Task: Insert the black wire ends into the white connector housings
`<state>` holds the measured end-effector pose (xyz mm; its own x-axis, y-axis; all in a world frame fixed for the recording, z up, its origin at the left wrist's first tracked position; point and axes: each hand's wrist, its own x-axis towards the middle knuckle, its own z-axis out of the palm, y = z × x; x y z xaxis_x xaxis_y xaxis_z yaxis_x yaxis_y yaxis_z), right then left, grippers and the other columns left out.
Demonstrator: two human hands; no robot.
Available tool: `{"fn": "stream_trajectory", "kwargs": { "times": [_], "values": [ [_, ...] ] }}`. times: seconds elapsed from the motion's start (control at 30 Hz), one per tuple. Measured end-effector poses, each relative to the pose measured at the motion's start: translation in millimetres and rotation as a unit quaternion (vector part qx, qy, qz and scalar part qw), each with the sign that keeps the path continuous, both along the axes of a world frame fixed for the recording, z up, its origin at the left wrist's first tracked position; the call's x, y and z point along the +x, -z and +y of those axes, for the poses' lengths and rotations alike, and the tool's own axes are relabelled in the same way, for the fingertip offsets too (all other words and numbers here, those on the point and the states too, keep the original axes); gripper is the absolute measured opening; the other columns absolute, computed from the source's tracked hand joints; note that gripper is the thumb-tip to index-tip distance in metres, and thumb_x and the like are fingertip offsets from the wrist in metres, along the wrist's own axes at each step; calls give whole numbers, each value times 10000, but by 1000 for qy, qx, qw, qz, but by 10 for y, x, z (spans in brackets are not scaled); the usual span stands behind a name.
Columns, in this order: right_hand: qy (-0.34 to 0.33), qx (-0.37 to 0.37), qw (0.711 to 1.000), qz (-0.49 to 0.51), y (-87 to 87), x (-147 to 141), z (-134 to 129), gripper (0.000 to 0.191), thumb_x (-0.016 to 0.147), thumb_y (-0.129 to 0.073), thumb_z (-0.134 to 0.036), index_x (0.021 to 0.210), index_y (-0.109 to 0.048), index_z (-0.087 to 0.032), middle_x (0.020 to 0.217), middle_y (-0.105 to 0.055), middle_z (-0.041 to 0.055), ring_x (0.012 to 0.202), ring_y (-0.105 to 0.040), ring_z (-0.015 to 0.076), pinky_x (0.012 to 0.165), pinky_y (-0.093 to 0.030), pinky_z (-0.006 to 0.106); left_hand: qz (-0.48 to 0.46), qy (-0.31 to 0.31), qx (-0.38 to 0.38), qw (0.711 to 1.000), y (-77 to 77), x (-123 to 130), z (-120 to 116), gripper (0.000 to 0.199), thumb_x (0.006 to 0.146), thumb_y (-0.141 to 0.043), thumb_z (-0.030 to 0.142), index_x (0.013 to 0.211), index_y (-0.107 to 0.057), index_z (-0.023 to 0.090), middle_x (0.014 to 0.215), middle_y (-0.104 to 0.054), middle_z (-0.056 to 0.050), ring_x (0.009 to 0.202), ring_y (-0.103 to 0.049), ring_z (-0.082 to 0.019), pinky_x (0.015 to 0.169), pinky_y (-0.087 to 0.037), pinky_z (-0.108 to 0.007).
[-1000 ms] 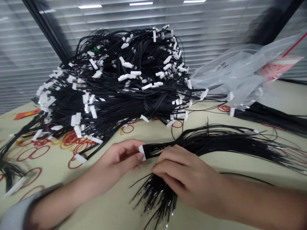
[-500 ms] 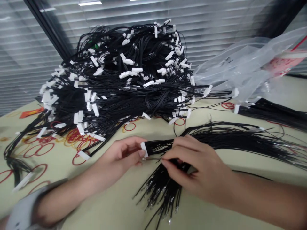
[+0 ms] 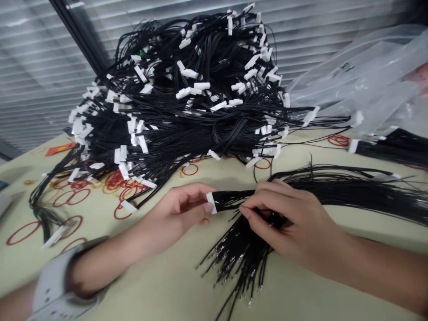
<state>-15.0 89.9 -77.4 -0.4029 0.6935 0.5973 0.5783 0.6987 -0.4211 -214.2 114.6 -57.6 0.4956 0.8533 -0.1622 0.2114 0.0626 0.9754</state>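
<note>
My left hand (image 3: 187, 207) pinches a white connector (image 3: 211, 203) between thumb and fingers. Several black wires run from the connector to the right, under my right hand (image 3: 284, 214). The right hand's thumb and index fingertip are pressed together just right of the connector, while its other fingers curl over a bundle of loose black wires (image 3: 234, 254). Bare metal-tipped ends of that bundle fan out below, toward the front. Whether a single wire sits in the right fingertips is hard to make out. More black wires (image 3: 341, 189) stretch away to the right behind my hand.
Behind my hands rises a large pile of black cables (image 3: 200, 129) with white connectors. Red and yellow rubber bands (image 3: 113, 180) are scattered at left. A clear plastic bag (image 3: 361, 71) and another cable bundle (image 3: 394, 147) lie at right. Window blinds (image 3: 321, 26) stand behind the table.
The camera view has shifted, so the pile appears higher and farther right. A thin wire seen earlier between the right fingertips and the connector no longer shows. Both hands keep their grips.
</note>
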Motion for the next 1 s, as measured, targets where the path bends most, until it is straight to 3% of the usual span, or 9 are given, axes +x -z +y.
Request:
{"fn": "stream_trajectory", "kwargs": {
  "times": [0.47, 0.77, 1.0],
  "values": [
    [-21, -35, 998, -53, 61, 19, -11, 118, 757, -479, -70, 711, -543, -158, 628, -486, -30, 582, -409, 81, 625, -297, 259, 2, -4, 12, 1000, -1, 17, -12, 127, 787, -546, 137, 883, -621, 173, 638, -526, 43, 590, -487, -68, 589, -430, -161],
    [8, -36, 999, 27, 18, 14, -9, 108, 796, -469, -97, 738, -530, -165, 642, -528, -15, 584, -452, 81, 566, -345, 228, 52, 9, 18, 998, -5, 14, -55, 139, 789, -547, 198, 912, -599, 159, 660, -523, 30, 604, -472, -89, 574, -406, -184],
    [-29, -30, 998, 41, 11, 18, -34, 92, 800, -480, -95, 755, -510, -170, 623, -486, -32, 564, -420, 70, 566, -337, 233, 35, 25, 12, 999, 8, 18, -38, 105, 808, -529, 191, 888, -590, 160, 661, -493, 41, 623, -453, -80, 583, -374, -176]
  ]
}}
